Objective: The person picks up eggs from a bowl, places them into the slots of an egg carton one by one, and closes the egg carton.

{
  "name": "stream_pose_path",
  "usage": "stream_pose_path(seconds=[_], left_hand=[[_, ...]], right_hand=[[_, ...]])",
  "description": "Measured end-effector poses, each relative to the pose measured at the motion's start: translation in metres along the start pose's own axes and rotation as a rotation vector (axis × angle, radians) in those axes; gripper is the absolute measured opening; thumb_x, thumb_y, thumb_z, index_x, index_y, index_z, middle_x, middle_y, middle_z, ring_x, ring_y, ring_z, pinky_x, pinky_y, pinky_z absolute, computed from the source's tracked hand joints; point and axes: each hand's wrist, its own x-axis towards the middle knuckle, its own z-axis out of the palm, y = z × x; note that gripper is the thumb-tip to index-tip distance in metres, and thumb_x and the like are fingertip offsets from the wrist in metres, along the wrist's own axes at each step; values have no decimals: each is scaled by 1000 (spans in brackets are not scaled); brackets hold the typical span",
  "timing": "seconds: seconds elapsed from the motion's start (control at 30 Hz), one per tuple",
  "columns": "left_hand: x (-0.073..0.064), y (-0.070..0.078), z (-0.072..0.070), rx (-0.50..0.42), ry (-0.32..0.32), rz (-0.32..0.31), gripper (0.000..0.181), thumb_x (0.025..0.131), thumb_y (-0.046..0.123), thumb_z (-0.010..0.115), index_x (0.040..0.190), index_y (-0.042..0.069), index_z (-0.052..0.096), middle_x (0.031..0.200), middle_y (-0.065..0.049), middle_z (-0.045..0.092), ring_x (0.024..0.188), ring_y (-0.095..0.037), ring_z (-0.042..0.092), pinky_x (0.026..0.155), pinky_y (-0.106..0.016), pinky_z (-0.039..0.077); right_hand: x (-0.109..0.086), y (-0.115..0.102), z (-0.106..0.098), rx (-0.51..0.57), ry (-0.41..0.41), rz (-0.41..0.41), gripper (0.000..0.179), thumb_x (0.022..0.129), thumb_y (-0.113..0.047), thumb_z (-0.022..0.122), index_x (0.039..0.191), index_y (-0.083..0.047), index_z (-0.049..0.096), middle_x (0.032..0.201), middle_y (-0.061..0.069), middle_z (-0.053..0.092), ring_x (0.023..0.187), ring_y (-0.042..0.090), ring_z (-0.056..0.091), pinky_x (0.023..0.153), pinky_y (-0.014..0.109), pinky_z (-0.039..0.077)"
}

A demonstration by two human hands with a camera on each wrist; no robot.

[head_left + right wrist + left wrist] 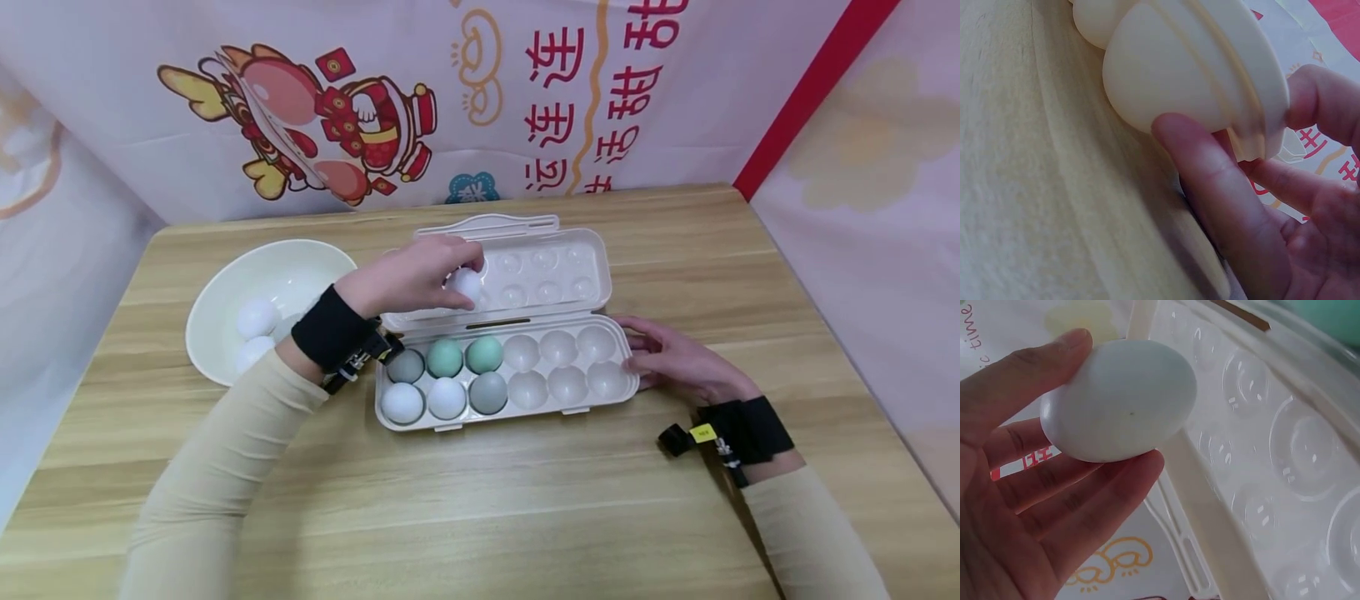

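My left hand (423, 275) pinches a white egg (1119, 400) between thumb and fingertips, above the raised lid (558, 271) of a white plastic egg box. Below it lies the box's tray (570, 404), where grey, green and white eggs fill the left half. One pale green egg (484, 354) sits in the back row and a grey egg (488, 392) in front of it. The cups on the right half hold no eggs. At the tray's right end my right hand (678, 362) grips it, thumb against the rounded end cup (1154, 69) and fingers at the rim.
To the left stands a cream bowl (213, 287) with white eggs (257, 318) and a grey one partly hidden by my left wrist. Behind the wooden table (480, 500) hangs a printed cloth (420, 42). Each wrist carries a black strap with a small camera.
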Motion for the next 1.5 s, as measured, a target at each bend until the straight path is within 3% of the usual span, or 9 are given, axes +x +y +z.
stream_pose_path(seconds=[0.27, 0.47, 0.67, 0.97, 1.17, 1.33, 1.5], left_hand=[[9, 6, 13, -24, 28, 64, 34, 77, 23, 73, 97, 3, 54, 85, -8, 56, 76, -24, 50, 68, -35, 44], [16, 12, 20, -39, 18, 77, 34, 74, 22, 75, 93, 4, 52, 83, -8, 57, 77, -23, 51, 69, -35, 46], [25, 19, 26, -46, -30, 37, 36, 73, 22, 76, 90, 5, 48, 84, -7, 56, 77, -21, 51, 68, -34, 47], [39, 30, 43, -30, -127, 28, 40, 73, 21, 76, 97, 2, 50, 85, -7, 56, 80, -20, 52, 71, -32, 47], [45, 36, 53, 70, -197, 19, 44, 73, 22, 75, 106, 5, 51, 86, -3, 57, 79, -17, 53, 71, -30, 48], [47, 44, 57, 127, -249, -33, 47, 74, 20, 75, 113, 10, 51, 99, -2, 61, 85, -15, 54, 74, -29, 49], [51, 49, 60, 175, -304, -53, 47, 73, 19, 76, 113, 11, 52, 101, -2, 62, 86, -16, 54, 72, -32, 50]], right_hand=[[5, -2, 0, -13, -7, 4, 70, 86, -9, 61, 144, -14, 23, 139, 26, 36, 105, 27, 55, 78, 38, 54], [7, -3, 1, -11, -20, -11, 70, 85, -8, 61, 144, -13, 23, 138, 27, 37, 103, 27, 56, 78, 38, 54], [7, -5, 2, -25, -25, -19, 71, 85, -8, 61, 144, -13, 22, 138, 27, 36, 103, 26, 56, 77, 38, 54], [8, -4, 3, -25, -18, -14, 70, 86, -8, 60, 144, -13, 22, 138, 27, 36, 103, 26, 56, 77, 38, 55], [6, -3, 2, -54, -6, -6, 68, 86, -11, 60, 144, -15, 24, 138, 26, 37, 103, 28, 55, 76, 39, 54], [4, 1, 0, -60, 7, -3, 69, 86, -12, 61, 144, -15, 24, 138, 25, 37, 105, 29, 53, 77, 39, 54], [2, 2, 0, -74, 17, 3, 70, 86, -14, 62, 144, -15, 23, 139, 26, 36, 107, 31, 51, 77, 39, 54]])
